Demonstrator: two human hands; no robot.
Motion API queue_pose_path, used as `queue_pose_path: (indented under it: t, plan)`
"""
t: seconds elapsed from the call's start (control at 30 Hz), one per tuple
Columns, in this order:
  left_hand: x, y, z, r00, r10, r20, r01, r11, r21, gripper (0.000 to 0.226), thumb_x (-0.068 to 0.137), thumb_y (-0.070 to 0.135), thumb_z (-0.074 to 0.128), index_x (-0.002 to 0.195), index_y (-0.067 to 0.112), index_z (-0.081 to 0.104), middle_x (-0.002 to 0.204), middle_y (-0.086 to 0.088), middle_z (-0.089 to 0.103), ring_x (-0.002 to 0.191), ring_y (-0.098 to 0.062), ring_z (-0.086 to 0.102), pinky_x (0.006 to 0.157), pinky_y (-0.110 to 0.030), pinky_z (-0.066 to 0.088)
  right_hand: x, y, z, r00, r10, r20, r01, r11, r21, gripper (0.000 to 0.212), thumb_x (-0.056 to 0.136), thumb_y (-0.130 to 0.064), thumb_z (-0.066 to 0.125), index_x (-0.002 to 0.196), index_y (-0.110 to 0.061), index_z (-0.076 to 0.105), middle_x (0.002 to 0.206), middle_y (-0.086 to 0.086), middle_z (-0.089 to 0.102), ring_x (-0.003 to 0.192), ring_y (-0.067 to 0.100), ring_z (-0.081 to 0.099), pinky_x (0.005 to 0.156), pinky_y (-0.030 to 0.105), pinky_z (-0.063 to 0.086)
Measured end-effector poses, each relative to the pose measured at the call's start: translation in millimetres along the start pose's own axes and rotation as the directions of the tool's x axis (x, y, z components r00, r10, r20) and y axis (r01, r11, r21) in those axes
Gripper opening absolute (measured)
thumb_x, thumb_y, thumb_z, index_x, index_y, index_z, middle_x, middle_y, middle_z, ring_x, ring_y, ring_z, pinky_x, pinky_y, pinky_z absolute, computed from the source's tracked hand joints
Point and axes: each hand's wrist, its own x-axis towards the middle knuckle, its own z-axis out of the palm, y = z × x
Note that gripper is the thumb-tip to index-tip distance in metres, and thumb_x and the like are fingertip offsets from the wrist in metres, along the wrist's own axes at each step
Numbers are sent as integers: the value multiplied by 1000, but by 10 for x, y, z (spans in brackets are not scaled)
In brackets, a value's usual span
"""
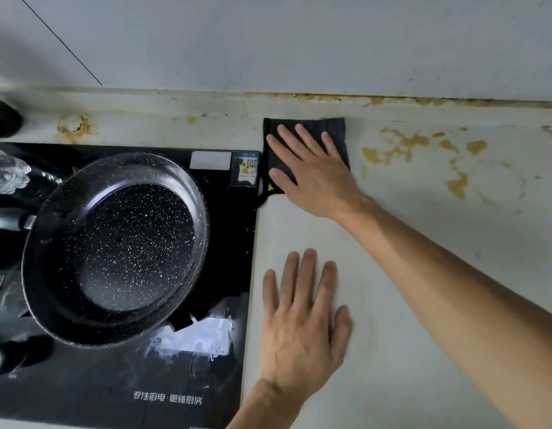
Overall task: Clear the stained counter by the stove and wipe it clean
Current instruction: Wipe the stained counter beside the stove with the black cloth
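Observation:
A dark grey cloth (336, 131) lies flat on the pale counter (423, 274), against the back ledge and beside the stove's right edge. My right hand (312, 168) presses flat on the cloth with fingers spread, covering most of it. My left hand (302, 323) rests palm down on the bare counter nearer to me, fingers apart, holding nothing. Yellow-brown stains (401, 147) spread over the counter to the right of the cloth.
A black glass stove (206, 382) fills the left side, with a speckled black pan (120, 249) on it. A ring-shaped rusty stain (75, 126) marks the counter behind the stove. The wall (299, 41) rises behind a grimy seam (423, 100).

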Motion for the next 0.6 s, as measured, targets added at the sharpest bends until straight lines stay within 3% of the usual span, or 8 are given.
queue_pose_path:
  t: [0.27,0.47,0.6]
  plan:
    - [6,-9,14,1000,13,-22,-13,1000,7,65,99,48,52,158,21,43,171,-8,32,162,-33,25,129,-60,16,-522,331,-17,967,251,-38,-251,968,4,68,108,-58,21,168,-32,6,176,-9,-3,163,18,-6,131,51,-1]
    - [25,10,-15,1000,10,-22,-10,1000,18,64,99,47,51,157,19,46,169,-11,36,161,-35,28,127,-61,19,-628,291,13,990,138,6,-137,990,-40,70,105,-61,19,168,-33,7,176,-9,-1,163,20,-5,130,54,1]
    - [14,4,-33,999,8,-42,-7,1000,17,62,100,47,53,156,20,48,167,-10,40,159,-35,32,127,-60,21,-332,578,-125,979,204,-4,-204,979,-3,68,106,-63,21,167,-37,7,176,-12,-1,163,16,-5,130,53,-1]
